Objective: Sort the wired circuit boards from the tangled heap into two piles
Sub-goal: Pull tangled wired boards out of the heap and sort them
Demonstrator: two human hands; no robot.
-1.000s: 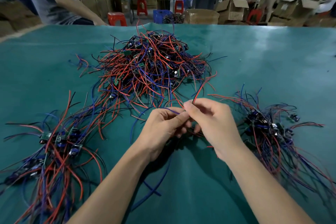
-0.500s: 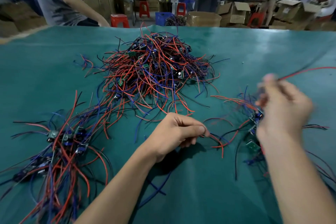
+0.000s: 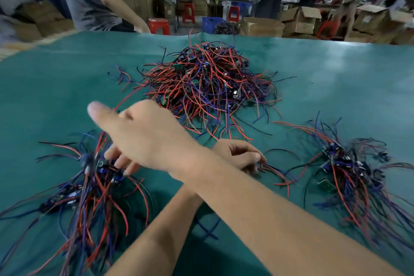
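The right hand (image 3: 143, 139) crosses over the left forearm, fingers spread above the left pile (image 3: 89, 186). The left hand (image 3: 239, 154) pinches wires (image 3: 277, 175) beside the right pile (image 3: 349, 170); the heap (image 3: 208, 83) lies beyond both.

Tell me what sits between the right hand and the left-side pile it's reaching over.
Nothing visible blocks it. The right hand is crossed above the left forearm, and its fingertips are already at the left pile.
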